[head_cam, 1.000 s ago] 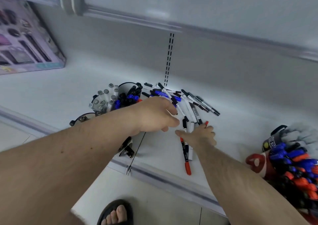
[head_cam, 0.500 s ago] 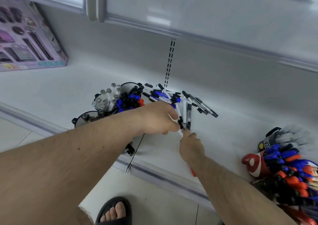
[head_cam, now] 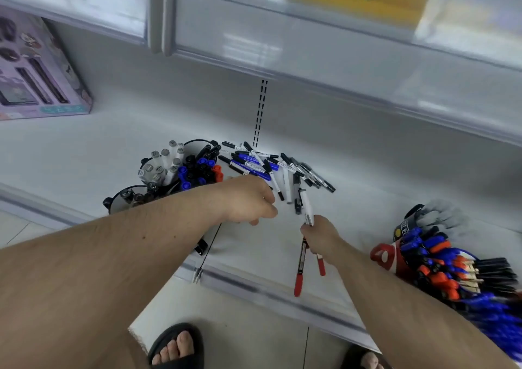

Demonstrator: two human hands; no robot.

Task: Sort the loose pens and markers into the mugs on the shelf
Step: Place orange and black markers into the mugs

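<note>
A pile of loose pens and markers (head_cam: pixel 262 165) with black and blue caps lies at the back of the white shelf (head_cam: pixel 84 148). My right hand (head_cam: pixel 320 236) grips a small bundle of pens (head_cam: pixel 306 209); their red caps stick out below my fist, over the shelf's front. My left hand (head_cam: pixel 248 199) hovers just left of it at the pile's near edge, fingers loosely curled, with nothing visible in them. Black mugs (head_cam: pixel 195 145) stuffed with grey, black, blue and red markers stand left of the pile, partly behind my left forearm.
A red mug (head_cam: pixel 385 255) and others crammed with blue, orange and black markers crowd the right end. A purple boxed set (head_cam: pixel 36 80) stands far left. An upper shelf (head_cam: pixel 310 43) overhangs. My sandalled foot (head_cam: pixel 178 346) is below the shelf's front rail (head_cam: pixel 254 286).
My hands met at the pile's near edge, then parted. My right hand has pulled back toward the shelf's front with the pens in its grip; the camera tilted up.
</note>
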